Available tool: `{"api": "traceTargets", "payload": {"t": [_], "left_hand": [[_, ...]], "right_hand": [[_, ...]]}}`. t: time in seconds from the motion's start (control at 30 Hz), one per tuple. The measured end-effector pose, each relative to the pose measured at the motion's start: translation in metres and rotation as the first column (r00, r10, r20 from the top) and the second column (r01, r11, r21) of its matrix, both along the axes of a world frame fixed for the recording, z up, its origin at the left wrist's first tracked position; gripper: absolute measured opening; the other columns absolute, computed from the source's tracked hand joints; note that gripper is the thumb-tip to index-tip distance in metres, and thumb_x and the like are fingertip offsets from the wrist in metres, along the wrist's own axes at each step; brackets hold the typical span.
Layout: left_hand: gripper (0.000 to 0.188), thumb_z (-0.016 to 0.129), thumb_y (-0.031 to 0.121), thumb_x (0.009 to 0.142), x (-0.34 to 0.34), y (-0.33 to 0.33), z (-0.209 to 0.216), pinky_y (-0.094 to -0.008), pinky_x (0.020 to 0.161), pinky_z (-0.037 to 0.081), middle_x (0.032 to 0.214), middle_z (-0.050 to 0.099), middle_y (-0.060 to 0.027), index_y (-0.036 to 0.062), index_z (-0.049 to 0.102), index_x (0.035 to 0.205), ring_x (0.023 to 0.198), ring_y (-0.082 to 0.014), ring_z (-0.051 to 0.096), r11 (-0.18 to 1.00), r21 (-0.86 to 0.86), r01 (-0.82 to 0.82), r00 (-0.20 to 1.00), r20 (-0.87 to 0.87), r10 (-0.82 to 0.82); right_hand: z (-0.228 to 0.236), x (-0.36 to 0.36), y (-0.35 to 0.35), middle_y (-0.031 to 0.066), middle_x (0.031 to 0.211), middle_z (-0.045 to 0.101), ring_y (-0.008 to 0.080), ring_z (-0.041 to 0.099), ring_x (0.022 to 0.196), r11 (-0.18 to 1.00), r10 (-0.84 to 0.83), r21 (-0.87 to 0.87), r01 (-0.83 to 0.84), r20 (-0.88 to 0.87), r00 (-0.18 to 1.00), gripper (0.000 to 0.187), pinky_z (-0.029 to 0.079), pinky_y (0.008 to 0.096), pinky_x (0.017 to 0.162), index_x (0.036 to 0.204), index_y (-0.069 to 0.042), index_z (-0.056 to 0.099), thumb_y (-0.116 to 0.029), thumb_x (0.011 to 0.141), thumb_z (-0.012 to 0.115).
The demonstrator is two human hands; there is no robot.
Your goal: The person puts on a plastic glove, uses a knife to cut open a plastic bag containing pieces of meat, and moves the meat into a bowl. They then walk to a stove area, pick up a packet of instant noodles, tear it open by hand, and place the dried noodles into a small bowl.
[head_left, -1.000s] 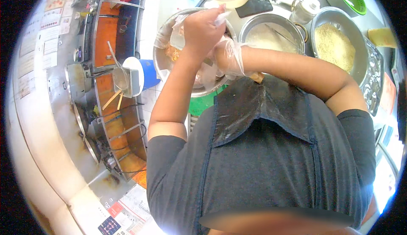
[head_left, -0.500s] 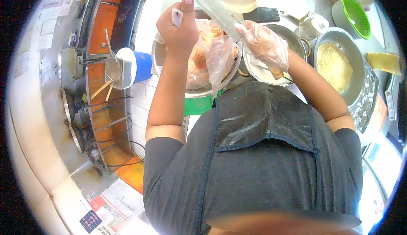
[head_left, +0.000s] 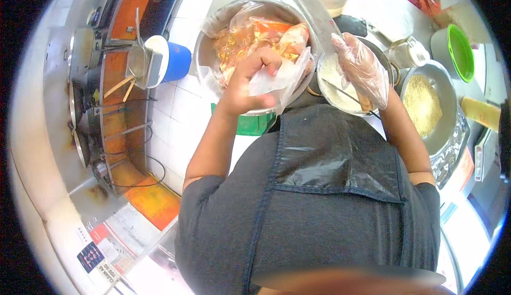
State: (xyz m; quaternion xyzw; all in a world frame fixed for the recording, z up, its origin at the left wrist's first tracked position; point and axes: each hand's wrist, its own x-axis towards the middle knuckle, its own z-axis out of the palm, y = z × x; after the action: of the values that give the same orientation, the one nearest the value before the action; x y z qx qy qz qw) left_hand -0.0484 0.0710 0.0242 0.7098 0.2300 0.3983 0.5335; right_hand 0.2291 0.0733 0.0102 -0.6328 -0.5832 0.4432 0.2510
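My bare left hand (head_left: 246, 84) is open in front of the large metal bowl (head_left: 274, 3), thumb and fingers curved apart. Behind it, a clear plastic bag (head_left: 290, 83) hangs over the bowl's near side. Orange-coated raw meat pieces (head_left: 255, 39) lie in the bag inside the bowl. My right hand (head_left: 362, 70), in a clear plastic glove, is closed round what looks like a broad-bladed knife (head_left: 313, 10); its blade points away and left, its brown handle end shows below the palm. Under this hand stands a pot of white powder (head_left: 331, 84), with a thin dark rod across it.
To the right, a metal basin holds yellowish crumbs (head_left: 422, 106). A white jug (head_left: 409, 52) and a green basket (head_left: 461, 52) stand beyond it. A dark phone-like slab (head_left: 352, 25) lies behind the pot. At left are a blue bucket (head_left: 178, 62) and strainers (head_left: 139, 67).
My left hand has opened from a raised fist holding a small whitish thing and come down nearer the bag. My right hand has shifted slightly right with the knife.
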Motion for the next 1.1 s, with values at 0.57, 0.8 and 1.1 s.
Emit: {"api": "traceTargets", "payload": {"t": [0.57,0.8,1.1], "left_hand": [[0.070,0.072,0.062,0.075,-0.081,0.069,-0.086,-0.0401,0.088,0.053,0.112,0.070,-0.0192,0.0056,0.069,0.116,0.102,-0.0309,0.068,0.926,0.002,-0.378,0.199,-0.976,0.083],[0.055,0.067,0.056,0.082,-0.084,0.006,-0.034,-0.0434,0.083,0.052,0.095,0.071,-0.0186,0.0048,0.072,0.100,0.092,-0.0349,0.068,0.945,-0.095,-0.314,0.149,-0.988,-0.049],[0.024,0.052,0.025,0.095,-0.054,-0.003,-0.081,-0.0459,0.079,0.051,0.094,0.068,-0.0206,0.0072,0.066,0.105,0.088,-0.0356,0.067,0.688,0.211,-0.694,0.310,-0.775,0.551]], "right_hand": [[0.037,0.008,-0.022,0.0072,0.065,0.056,0.0154,0.056,0.056,0.998,-0.029,-0.054,0.032,0.048,0.998,0.040,0.045,0.0341,0.054,0.098,-0.003,0.060,-0.041,0.104,0.047],[0.023,0.022,-0.041,-0.0036,0.063,0.045,0.0063,0.043,0.053,0.996,-0.090,0.006,0.090,-0.076,0.993,0.034,0.034,0.0252,0.048,0.093,-0.007,0.057,-0.038,0.105,0.048],[0.048,0.000,-0.040,-0.0047,0.063,0.045,0.0058,0.041,0.056,0.999,-0.047,0.018,0.048,-0.064,0.997,0.030,0.032,0.0249,0.051,0.091,-0.009,0.058,-0.033,0.106,0.049]]}}
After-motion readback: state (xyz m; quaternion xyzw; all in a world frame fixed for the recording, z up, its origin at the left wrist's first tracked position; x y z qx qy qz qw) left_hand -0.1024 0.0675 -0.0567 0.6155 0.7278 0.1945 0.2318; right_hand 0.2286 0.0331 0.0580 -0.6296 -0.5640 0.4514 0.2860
